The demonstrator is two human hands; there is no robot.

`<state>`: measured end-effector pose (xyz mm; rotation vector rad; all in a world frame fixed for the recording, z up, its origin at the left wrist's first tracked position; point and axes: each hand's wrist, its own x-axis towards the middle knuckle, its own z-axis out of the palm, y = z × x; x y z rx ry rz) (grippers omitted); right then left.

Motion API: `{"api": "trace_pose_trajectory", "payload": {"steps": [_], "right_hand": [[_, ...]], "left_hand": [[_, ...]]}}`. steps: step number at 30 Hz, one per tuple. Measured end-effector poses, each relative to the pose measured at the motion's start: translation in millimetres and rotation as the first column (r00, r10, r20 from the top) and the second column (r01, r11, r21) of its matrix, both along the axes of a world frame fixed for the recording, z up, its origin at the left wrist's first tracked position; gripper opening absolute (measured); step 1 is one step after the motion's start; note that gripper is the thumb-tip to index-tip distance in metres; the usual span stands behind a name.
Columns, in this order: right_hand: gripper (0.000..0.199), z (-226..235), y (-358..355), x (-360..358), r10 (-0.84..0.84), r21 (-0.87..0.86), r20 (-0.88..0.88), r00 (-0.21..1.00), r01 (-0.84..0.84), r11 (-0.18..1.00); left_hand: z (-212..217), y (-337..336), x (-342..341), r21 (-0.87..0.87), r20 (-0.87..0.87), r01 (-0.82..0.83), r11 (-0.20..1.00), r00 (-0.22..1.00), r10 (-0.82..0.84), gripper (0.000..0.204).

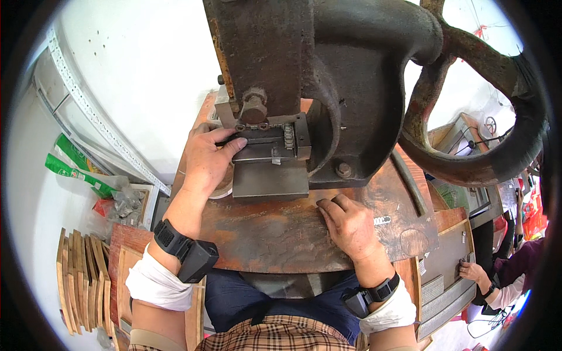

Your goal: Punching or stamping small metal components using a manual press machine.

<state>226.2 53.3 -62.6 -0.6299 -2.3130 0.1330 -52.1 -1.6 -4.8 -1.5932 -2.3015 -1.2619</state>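
My left hand (pixel 212 153) is at the left end of a dark metal die (pixel 266 146) under the ram of a hand press (pixel 363 88). Its thumb and index finger are closed at the die's upper edge, and whatever they hold is too small to make out. On the die's right side sits a coil spring (pixel 288 136), and a small pale piece (pixel 276 155) shows at the front. A grey steel block (pixel 270 179) juts out below. My right hand (pixel 351 225) rests on the wooden bench top, fingers curled under; what they may hold is hidden.
A large handwheel (pixel 530 111) curves at the upper right. A metal bar (pixel 410 182) lies beside the press base, near a small silvery row of pieces (pixel 381 220). Wooden boards (pixel 85 281) stand at lower left. Another person's hand (pixel 473 272) reaches over a tray (pixel 448 257) at right.
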Motion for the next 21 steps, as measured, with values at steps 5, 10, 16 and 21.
{"api": "trace_pose_trajectory", "payload": {"steps": [5, 10, 16, 21], "right_hand": [[0.012, -0.6, 0.8, 0.2, 0.004, 0.010, -0.005, 1.000, -0.004, 1.000], [0.015, -2.7, 1.6, 1.5, 0.018, 0.038, -0.005, 1.000, -0.018, 0.999], [0.010, -0.7, 0.7, 1.1, 0.009, 0.012, -0.006, 1.000, -0.009, 1.000], [0.011, -1.8, 0.4, -0.6, 0.032, 0.018, -0.022, 0.999, -0.032, 0.999]], "left_hand": [[-3.4, -0.4, -10.4, 0.025, 0.017, 0.031, 0.999, 0.999, -0.032, 0.029], [-6.8, 4.6, -11.2, -0.012, 0.052, 0.070, 0.997, 0.996, -0.069, 0.027], [-0.7, 1.5, -7.6, -0.008, 0.033, 0.111, 0.994, 0.993, -0.110, 0.020], [0.5, 5.8, -5.9, -0.004, 0.006, 0.132, 0.991, 0.991, -0.132, 0.021]]}}
